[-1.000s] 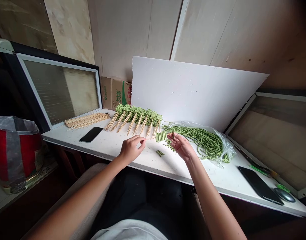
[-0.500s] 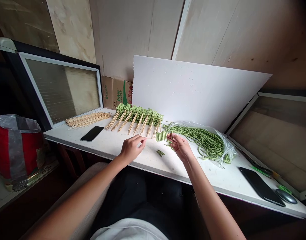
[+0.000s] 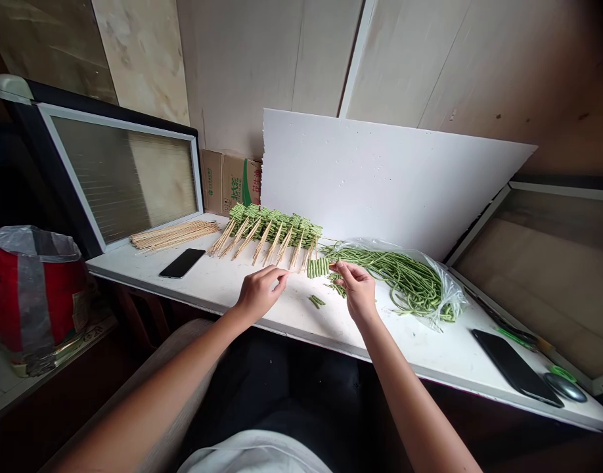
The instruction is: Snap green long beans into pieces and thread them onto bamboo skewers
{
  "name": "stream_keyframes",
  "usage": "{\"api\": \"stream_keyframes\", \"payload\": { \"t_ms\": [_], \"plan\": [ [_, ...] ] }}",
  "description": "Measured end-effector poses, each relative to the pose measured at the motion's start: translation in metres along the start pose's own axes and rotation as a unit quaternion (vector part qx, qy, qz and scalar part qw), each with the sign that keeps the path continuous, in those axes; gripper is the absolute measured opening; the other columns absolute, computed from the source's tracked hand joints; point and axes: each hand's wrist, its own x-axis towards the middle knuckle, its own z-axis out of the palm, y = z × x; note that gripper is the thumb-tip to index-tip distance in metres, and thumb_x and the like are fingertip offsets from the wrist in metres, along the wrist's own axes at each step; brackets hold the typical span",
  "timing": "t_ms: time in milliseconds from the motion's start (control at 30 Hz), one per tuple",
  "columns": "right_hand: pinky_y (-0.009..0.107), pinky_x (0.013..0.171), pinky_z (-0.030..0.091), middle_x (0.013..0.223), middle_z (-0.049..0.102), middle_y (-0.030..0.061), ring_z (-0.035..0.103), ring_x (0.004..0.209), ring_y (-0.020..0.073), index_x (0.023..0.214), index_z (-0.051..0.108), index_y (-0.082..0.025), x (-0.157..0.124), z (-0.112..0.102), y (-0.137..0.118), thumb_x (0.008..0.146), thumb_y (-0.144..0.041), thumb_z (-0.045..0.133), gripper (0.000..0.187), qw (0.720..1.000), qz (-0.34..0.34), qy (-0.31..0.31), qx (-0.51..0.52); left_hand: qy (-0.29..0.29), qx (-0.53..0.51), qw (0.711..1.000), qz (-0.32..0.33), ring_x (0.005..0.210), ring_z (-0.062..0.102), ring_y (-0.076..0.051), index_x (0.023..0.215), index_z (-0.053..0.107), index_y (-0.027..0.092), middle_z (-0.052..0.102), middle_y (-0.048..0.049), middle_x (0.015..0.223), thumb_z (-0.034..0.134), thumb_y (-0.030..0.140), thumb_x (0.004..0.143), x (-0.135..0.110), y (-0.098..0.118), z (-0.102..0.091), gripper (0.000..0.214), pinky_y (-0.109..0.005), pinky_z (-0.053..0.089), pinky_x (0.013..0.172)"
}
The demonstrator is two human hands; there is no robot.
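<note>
My left hand (image 3: pixel 259 292) pinches the near end of a thin wooden skewer that carries a short row of green bean pieces (image 3: pixel 318 267). My right hand (image 3: pixel 357 286) is turned palm down, its fingertips pinched at the right end of that row, over a few loose bean pieces (image 3: pixel 335 287). Two cut pieces (image 3: pixel 316 301) lie on the white table (image 3: pixel 262 309) between my hands. A pile of long green beans (image 3: pixel 404 279) rests on a clear plastic bag just right of my right hand.
Finished bean skewers (image 3: pixel 272 233) lie in a row at the back, bare skewers (image 3: pixel 171 235) to their left. A black phone (image 3: pixel 182 263) lies left, another phone (image 3: pixel 515 368) and a small round object (image 3: pixel 565 387) right. A white board (image 3: pixel 380 177) leans behind.
My right hand has turned from palm up to palm down and stayed at the bean row's right end. My left hand has hardly moved.
</note>
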Motion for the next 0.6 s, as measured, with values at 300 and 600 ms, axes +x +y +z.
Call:
{"api": "stream_keyframes", "payload": {
  "t_ms": [300,600],
  "plan": [
    [0.027,0.064,0.057,0.099,0.08,0.012,0.073,0.104,0.0278,0.086,0.08,-0.019,0.0015,-0.0013,0.0034,0.072,-0.048,0.089,0.033,0.999,0.042,0.0,0.03,-0.003,0.004,1.0,0.001,0.077,0.07,-0.016,0.1,0.072,0.02,0.073,-0.0027,0.084,0.057,0.017,0.099,-0.002,-0.0001,0.0014,0.016,-0.024,0.051,0.071],
    [0.027,0.064,0.054,0.099,0.079,0.0095,0.073,0.102,0.0263,0.093,0.081,-0.022,0.0059,-0.0084,0.0023,0.075,-0.049,0.087,0.033,0.999,0.039,-0.031,0.021,-0.041,-0.037,0.998,-0.022,0.072,0.067,-0.014,0.098,0.071,0.02,0.074,-0.002,0.084,0.057,0.019,0.101,0.0,0.0015,-0.0004,0.015,-0.024,0.046,0.063]
  ]
}}
